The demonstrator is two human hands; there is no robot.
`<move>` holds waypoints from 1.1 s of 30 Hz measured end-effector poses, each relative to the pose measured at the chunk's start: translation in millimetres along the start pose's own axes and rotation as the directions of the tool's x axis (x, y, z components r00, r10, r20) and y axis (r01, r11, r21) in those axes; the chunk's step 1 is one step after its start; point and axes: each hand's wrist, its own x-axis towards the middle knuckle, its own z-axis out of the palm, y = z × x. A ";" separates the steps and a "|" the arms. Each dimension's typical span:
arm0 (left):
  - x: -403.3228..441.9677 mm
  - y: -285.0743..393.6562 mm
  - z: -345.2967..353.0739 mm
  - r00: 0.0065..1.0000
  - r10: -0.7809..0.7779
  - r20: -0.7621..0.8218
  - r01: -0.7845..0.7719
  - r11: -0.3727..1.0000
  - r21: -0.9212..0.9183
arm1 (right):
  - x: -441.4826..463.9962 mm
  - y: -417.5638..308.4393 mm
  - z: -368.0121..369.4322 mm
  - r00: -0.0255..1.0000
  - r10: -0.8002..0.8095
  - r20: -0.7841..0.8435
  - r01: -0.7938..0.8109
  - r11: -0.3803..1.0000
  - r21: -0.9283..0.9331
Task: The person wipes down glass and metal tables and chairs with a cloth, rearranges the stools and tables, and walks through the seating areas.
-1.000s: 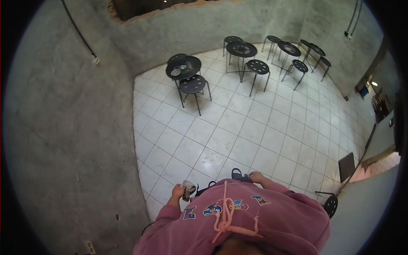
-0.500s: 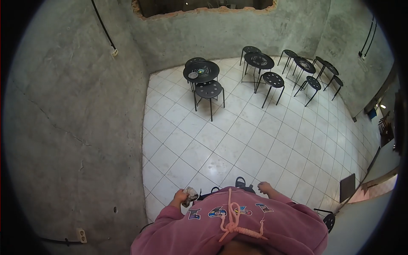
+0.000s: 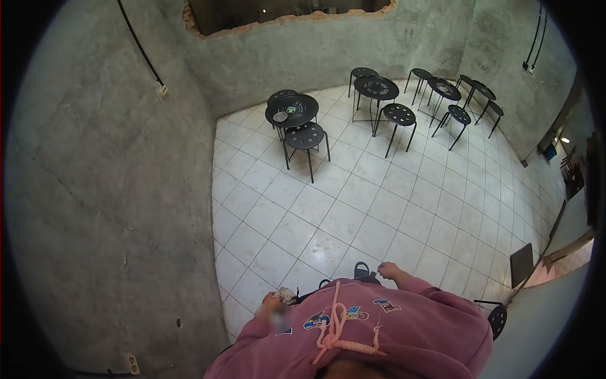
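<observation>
My left hand (image 3: 271,306) is closed around a crumpled, whitish-grey cloth (image 3: 287,294), low at the left side of my body. A blurred patch covers part of that hand and wrist. Out to the right, my right hand (image 3: 387,271) hangs over the floor with its fingers curled in, and no object shows in it. A dark sandal (image 3: 362,270) on my foot shows just left of the right hand.
A round black table (image 3: 303,107) bears a small grey dish (image 3: 280,117), with a black stool (image 3: 305,136) in front. Further right stand more tables (image 3: 375,88) and stools (image 3: 399,115). A concrete wall (image 3: 113,189) rises close on my left; a dark panel (image 3: 522,265) leans at right.
The view has shifted slightly, so the furniture sits a little further left in it. My left hand and the cloth are lower, my right hand slightly higher.
</observation>
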 end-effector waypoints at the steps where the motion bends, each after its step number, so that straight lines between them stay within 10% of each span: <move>1: -0.2 -0.1 -0.8 1.000 0.007 -0.003 -0.007 1.000 0.006 | 1.0 2.7 1.9 0.998 -0.052 -0.024 0.052 0.998 -0.031; 13: -0.9 29.2 -6.1 0.997 0.042 0.057 -0.051 0.987 0.150 | -8.4 20.8 -2.3 0.976 -0.187 -0.116 0.170 0.975 -0.140; 33: 25.9 219.4 125.7 0.913 0.358 0.196 -0.407 0.834 0.373 | -128.0 244.9 -4.1 0.921 0.272 -0.278 -0.196 0.942 0.272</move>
